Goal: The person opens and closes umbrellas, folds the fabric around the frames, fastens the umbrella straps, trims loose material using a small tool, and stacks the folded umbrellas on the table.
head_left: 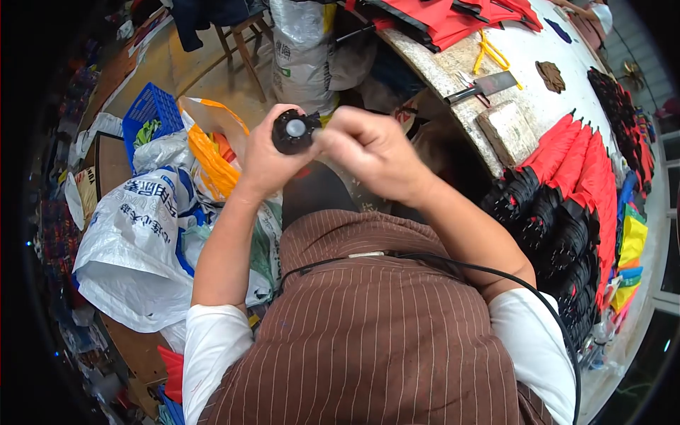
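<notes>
My left hand (265, 159) is wrapped round a black bundle (289, 144) with a round pale grey end facing up, which looks like a folded umbrella. Close against the bundle's right side is my right hand (365, 149), its fingers curled together and slightly blurred. Whatever those fingers pinch is too small to make out. Both hands are above my lap, in front of the brown striped apron (375, 319).
To the right, a worktable (432, 67) bears red umbrellas (453, 21), a cleaver (492, 83), yellow scissors (489, 53), a stone block (508, 131) and stacked red-black umbrellas (559, 205). White sacks (138, 241) and a blue crate (151, 113) lie left; a stool (244, 46) stands ahead.
</notes>
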Demonstrator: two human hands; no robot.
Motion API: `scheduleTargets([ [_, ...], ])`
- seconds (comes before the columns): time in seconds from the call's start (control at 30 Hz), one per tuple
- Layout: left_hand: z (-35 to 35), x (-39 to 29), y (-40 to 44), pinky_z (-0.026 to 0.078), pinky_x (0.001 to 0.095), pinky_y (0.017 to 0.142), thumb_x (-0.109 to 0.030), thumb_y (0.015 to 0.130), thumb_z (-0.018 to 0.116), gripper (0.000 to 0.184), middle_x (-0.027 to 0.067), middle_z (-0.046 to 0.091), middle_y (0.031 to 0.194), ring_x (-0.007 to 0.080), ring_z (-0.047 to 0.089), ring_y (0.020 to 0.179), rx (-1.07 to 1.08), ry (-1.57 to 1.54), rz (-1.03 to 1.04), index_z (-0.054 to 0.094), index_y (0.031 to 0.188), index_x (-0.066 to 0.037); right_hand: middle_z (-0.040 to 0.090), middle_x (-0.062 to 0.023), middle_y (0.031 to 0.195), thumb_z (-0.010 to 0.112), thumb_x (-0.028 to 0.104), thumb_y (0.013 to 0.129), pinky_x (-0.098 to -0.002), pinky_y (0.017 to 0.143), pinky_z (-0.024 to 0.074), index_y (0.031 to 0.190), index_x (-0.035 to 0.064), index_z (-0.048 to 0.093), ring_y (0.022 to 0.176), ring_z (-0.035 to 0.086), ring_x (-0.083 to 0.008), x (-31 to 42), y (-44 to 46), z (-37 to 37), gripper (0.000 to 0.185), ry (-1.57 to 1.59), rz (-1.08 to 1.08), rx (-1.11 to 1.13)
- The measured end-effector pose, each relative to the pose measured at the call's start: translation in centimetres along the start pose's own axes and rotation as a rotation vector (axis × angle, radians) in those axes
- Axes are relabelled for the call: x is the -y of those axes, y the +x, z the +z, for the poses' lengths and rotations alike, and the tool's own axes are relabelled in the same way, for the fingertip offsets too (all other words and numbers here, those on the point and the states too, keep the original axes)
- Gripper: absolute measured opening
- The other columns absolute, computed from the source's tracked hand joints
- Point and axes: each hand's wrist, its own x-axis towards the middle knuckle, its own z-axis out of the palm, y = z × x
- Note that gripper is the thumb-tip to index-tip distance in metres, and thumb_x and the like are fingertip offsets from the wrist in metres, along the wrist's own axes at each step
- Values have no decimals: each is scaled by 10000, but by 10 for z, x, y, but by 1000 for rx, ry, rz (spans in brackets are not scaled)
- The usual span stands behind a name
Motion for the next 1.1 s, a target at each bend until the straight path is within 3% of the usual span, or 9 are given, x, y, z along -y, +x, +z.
scheduleTargets([
  [0.07,-10,11,-2,474,261,678,-208,672,801,367,12,609,767,103,560,707,37,61,-28,565,899,-43,473,36,619,578,232,903,-210,509,370,776,70,547,559,451,-57,6,1,-8,208,245,85,-83],
  [0.13,-20,19,-5,472,257,677,-213,672,806,376,7,605,769,98,556,710,28,98,-57,562,904,-46,460,41,622,563,223,910,-191,487,315,745,99,524,536,399,-35,-10,10,-20,210,165,194,-236],
  [0.2,-32,25,-6,464,240,690,-172,696,794,354,3,589,789,79,545,725,10,78,-66,547,914,-40,435,42,629,556,233,917,-197,476,294,750,106,508,526,371,-37,-36,14,-34,214,367,354,-359],
  [0.4,-55,39,-9,460,229,705,-141,711,785,329,-3,579,799,73,543,737,-113,13,-53,543,911,-43,462,30,636,564,299,911,-192,487,333,792,81,531,513,412,-54,-97,9,-54,251,438,433,-394],
  [0.53,-69,41,-10,461,229,719,-142,705,789,360,-7,575,829,77,545,767,-117,12,-71,537,945,-50,510,13,700,577,294,906,-188,524,376,925,50,582,569,461,-57,-104,14,-48,244,300,656,-458],
  [0.7,-72,47,-13,464,235,737,-137,680,806,456,-6,562,879,87,542,802,-63,1,-121,513,1022,-66,611,-46,887,638,292,859,-227,648,465,1064,7,584,737,574,-110,-69,29,1,356,20,509,-53],
  [0.83,-58,50,-12,469,245,741,-154,657,825,538,-2,546,884,97,534,815,-68,12,-107,488,1070,-80,638,-154,954,676,369,790,-373,719,495,1064,-8,576,846,630,-267,-31,43,51,477,-359,174,160],
  [1.0,-44,64,-6,472,256,751,-164,628,841,609,10,533,916,112,531,831,-26,4,-98,468,1102,-85,611,-105,828,639,208,839,-297,652,481,992,-12,583,712,588,-149,-34,61,69,274,-607,95,246],
  [1.1,-43,72,-10,467,256,760,-159,614,848,634,10,535,920,114,534,833,14,13,-111,462,1113,-90,647,-153,884,650,324,797,-413,705,480,937,8,607,827,612,-349,-41,69,57,348,-396,304,462],
])
